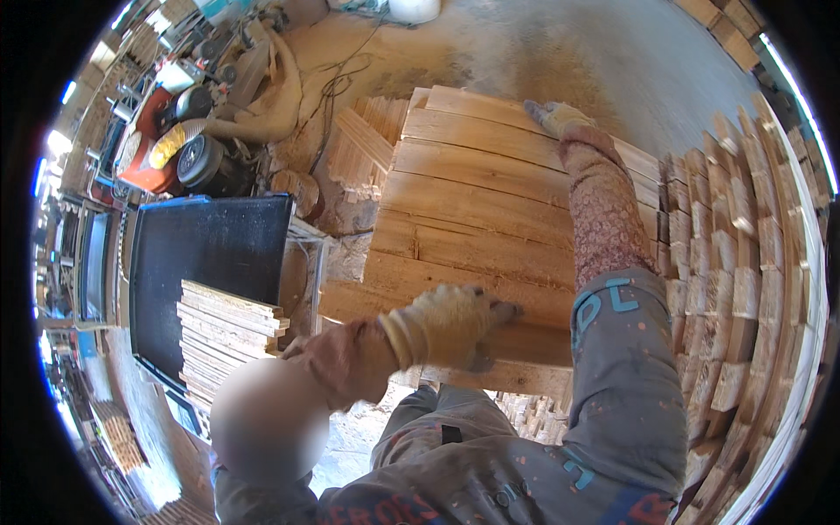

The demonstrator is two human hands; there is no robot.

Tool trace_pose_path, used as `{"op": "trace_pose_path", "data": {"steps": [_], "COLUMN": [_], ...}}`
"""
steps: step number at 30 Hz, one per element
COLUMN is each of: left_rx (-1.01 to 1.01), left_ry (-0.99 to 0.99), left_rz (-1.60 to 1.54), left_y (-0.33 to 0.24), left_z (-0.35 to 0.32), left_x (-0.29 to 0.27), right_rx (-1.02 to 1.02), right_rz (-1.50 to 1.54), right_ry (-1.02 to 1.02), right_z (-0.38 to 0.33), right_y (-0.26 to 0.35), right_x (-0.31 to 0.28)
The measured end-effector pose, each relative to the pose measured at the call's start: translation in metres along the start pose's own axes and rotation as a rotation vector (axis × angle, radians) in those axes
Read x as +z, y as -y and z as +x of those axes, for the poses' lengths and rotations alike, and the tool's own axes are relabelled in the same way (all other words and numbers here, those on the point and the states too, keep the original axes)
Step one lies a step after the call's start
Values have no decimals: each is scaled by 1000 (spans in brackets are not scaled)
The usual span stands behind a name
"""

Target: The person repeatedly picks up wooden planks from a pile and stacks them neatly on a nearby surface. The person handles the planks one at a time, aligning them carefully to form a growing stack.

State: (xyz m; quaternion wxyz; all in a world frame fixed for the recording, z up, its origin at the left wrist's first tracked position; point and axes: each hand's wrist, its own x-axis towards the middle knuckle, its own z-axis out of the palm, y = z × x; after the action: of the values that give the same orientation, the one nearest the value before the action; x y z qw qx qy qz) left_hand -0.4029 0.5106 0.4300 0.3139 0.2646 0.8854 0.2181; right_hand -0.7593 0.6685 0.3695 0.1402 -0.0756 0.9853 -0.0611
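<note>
Several wooden boards (472, 194) lie at centre; our left hand (448, 327) at near side, our right hand (558, 119) at far edge. Whether fingers (505, 312) clamp, we cannot tell. We should press evenly, keeping edges flush.

Flat tan boards (481, 214), side by side

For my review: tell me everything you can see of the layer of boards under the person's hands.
The layer of boards looks like bare wood, yellowish to reddish brown, with visible grain and thin dark cracks. The boards lie flat, side by side, running crosswise in front of the person, with narrow seams between them; their left ends do not line up. The gloved left hand rests on the near part, the gloved right hand at the far edge. The right arm hides part of it.
</note>
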Motion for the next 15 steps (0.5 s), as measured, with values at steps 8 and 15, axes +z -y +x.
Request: {"op": "trace_pose_path", "data": {"steps": [8, 15], "left_rx": [70, 98], "left_ry": [-154, 101], "left_rz": [140, -62], "left_y": [4, -9], "left_z": [18, 24], "left_x": [51, -7], "right_rx": [-81, -280], "right_rz": [15, 152], "right_ry": [-34, 381], "right_z": [17, 0], "right_y": [3, -26], "right_x": [-43, -9]}}
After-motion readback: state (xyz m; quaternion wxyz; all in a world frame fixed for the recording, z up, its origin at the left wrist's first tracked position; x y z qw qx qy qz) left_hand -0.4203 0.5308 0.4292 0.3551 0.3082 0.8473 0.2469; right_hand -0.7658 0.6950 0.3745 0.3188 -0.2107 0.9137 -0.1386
